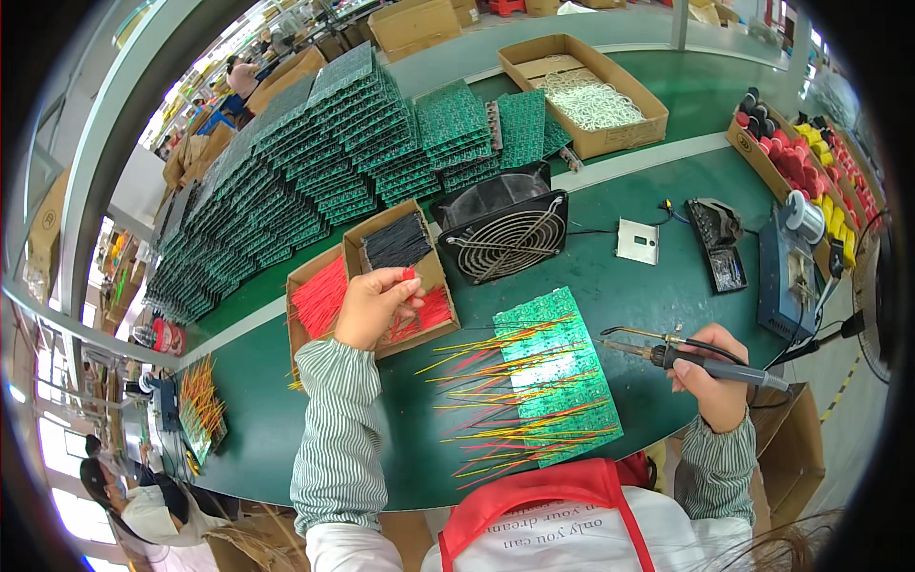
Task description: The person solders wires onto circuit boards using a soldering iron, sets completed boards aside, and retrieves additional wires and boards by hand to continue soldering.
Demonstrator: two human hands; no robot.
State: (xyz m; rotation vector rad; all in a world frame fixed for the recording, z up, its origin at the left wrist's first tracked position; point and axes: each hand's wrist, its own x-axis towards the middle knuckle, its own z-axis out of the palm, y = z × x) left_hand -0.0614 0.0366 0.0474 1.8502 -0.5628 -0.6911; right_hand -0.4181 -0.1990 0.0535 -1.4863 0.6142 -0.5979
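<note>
Fan [507, 238]: plastic-looking frame, metal wire guard. In front of fan: circuit board [572, 386], glossy face, bright glare. Front-right of fan: soldering iron [732, 370], matt plastic-looking handle, metal tip. Left of fan: carton [431, 271], matt cardboard. Beneath fan: worktop [257, 410], smooth, low sheen.

Bright windows [76, 513] glow left of the green workbench [262, 439].
</note>
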